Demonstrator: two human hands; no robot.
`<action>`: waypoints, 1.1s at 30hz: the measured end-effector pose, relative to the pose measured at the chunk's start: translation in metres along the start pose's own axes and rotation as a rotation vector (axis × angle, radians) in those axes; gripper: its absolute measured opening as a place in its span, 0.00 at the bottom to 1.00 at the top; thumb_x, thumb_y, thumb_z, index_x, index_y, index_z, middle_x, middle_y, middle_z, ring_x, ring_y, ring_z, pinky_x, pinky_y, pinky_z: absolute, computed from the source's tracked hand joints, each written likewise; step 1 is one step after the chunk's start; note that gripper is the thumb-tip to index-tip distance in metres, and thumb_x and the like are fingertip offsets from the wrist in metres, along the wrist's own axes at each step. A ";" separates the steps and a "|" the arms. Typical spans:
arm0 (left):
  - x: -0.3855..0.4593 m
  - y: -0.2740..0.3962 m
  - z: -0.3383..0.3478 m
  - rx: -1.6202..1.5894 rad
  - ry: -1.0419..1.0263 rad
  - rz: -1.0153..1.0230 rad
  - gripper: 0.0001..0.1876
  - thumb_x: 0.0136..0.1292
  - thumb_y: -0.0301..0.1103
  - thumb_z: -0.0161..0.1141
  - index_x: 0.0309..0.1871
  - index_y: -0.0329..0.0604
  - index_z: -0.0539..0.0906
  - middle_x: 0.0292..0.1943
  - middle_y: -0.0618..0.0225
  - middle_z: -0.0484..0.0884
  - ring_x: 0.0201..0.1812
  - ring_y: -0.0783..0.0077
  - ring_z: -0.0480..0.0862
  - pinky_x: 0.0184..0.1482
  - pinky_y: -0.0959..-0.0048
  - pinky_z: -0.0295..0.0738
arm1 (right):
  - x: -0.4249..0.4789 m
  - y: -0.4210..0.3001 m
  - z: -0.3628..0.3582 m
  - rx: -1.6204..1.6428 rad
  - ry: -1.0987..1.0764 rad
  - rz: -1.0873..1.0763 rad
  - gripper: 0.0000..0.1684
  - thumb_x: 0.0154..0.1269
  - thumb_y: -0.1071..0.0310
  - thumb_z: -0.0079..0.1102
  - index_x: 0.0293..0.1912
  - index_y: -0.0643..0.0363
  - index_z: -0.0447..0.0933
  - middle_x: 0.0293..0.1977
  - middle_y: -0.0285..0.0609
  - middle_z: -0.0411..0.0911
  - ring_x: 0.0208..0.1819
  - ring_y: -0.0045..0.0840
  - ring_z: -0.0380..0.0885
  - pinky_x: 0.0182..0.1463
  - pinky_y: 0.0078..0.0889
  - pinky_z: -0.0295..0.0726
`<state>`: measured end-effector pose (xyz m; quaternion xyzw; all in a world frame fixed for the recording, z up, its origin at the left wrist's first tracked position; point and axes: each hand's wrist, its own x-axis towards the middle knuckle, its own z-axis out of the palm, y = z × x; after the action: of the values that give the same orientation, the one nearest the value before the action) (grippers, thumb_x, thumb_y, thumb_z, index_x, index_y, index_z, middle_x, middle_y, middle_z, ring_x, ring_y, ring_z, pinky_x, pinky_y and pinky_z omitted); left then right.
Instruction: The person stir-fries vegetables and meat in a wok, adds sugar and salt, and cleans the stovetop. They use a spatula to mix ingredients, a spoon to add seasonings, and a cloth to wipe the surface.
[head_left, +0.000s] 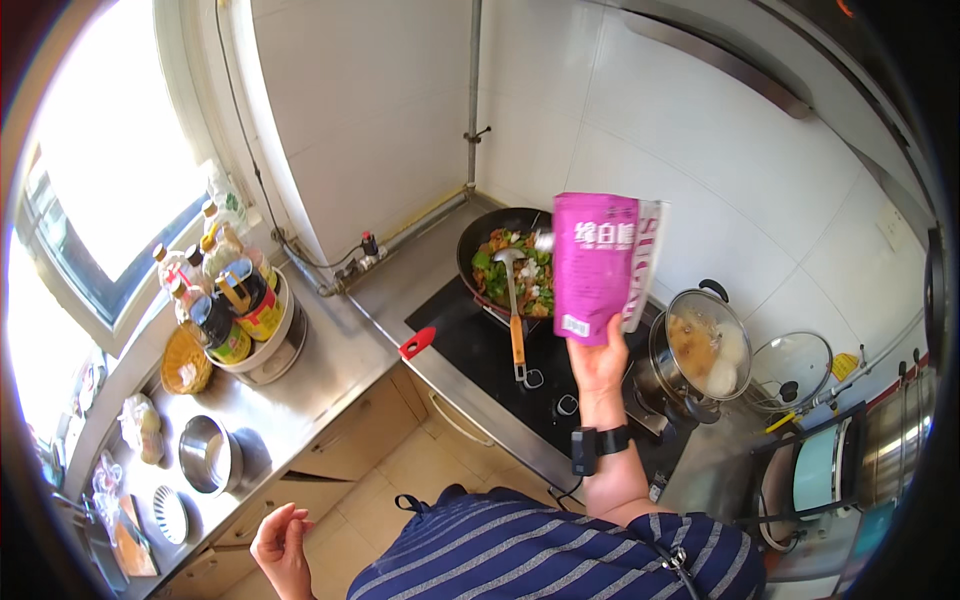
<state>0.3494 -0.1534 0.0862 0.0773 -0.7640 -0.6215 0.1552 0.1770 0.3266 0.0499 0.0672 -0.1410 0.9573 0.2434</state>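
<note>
My right hand (601, 358) grips the lower end of a magenta pouch (596, 262) that bears writing and a printed code. The pouch is raised beside and partly in front of a black wok (466, 264). White matter (544, 241) shows at the pouch's left edge, over the wok. Inside the wok is a mix of green pepper pieces and browned food (491, 277), with white clumps on top. A metal spatula (510, 281) with a wooden handle rests in it. Low on the left, my left hand (281, 544) is loosely curled, with nothing visible in it.
A lidded pot (701, 349) with pale food stands right of the black cooktop (480, 352); another glass lid (795, 367) leans behind. The red wok handle (417, 343) juts past the cooktop's edge. On the left counter are sauce bottles (240, 300), a wicker basket (176, 360) and a steel bowl (208, 455).
</note>
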 end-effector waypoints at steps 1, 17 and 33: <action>0.002 0.003 0.003 -0.004 -0.018 0.009 0.09 0.67 0.23 0.59 0.49 0.33 0.81 0.36 0.63 0.85 0.33 0.77 0.83 0.38 0.80 0.80 | 0.000 0.013 0.005 0.059 -0.047 0.052 0.32 0.67 0.60 0.60 0.67 0.58 0.64 0.64 0.43 0.70 0.66 0.36 0.67 0.72 0.48 0.61; -0.004 0.005 -0.003 0.038 -0.007 -0.046 0.10 0.67 0.21 0.59 0.50 0.31 0.81 0.38 0.60 0.86 0.36 0.75 0.84 0.42 0.78 0.81 | 0.034 -0.008 0.016 0.231 -0.148 0.065 0.27 0.68 0.60 0.58 0.64 0.57 0.68 0.63 0.43 0.71 0.65 0.37 0.68 0.72 0.50 0.61; 0.056 0.069 0.055 0.159 -0.366 0.204 0.14 0.59 0.19 0.64 0.49 0.32 0.82 0.40 0.60 0.85 0.41 0.71 0.85 0.45 0.75 0.80 | -0.033 0.095 0.037 0.378 -0.164 0.627 0.30 0.73 0.49 0.48 0.68 0.53 0.64 0.66 0.44 0.67 0.67 0.40 0.64 0.70 0.52 0.61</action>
<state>0.2842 -0.1052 0.1518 -0.1023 -0.8299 -0.5441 0.0695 0.1613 0.2204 0.0563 0.1412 0.0056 0.9858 -0.0906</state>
